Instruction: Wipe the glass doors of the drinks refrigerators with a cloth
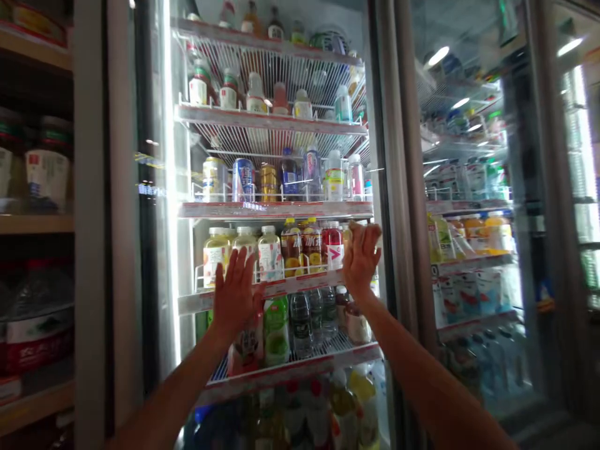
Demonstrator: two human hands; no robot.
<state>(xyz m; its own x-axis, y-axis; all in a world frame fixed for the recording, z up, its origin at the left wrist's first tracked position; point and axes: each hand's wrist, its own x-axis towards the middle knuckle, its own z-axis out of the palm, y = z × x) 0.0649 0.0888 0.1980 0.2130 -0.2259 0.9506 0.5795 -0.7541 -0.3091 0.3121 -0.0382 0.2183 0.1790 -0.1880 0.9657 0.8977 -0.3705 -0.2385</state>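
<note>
My left hand [235,295] is raised with its fingers stretched out, in front of the front edge of a drinks shelf [290,285]. Nearest to it are bottles with pale caps and white labels, such as a white-labelled bottle [270,255], and a green bottle [276,330] on the shelf below. My right hand [360,257] is up at the right end of the same shelf edge, fingers apart and slightly bent. Just left of it stands a red drink bottle [332,242]. Neither hand holds anything. Whether either palm touches the shelf edge, I cannot tell.
The shelves belong to a lit upright fridge with more bottles and cans, among them a blue can [244,179]. A metal door frame [407,187] stands to the right, with another stocked fridge beyond. At left are wooden shelves [37,224] with jars and bottles.
</note>
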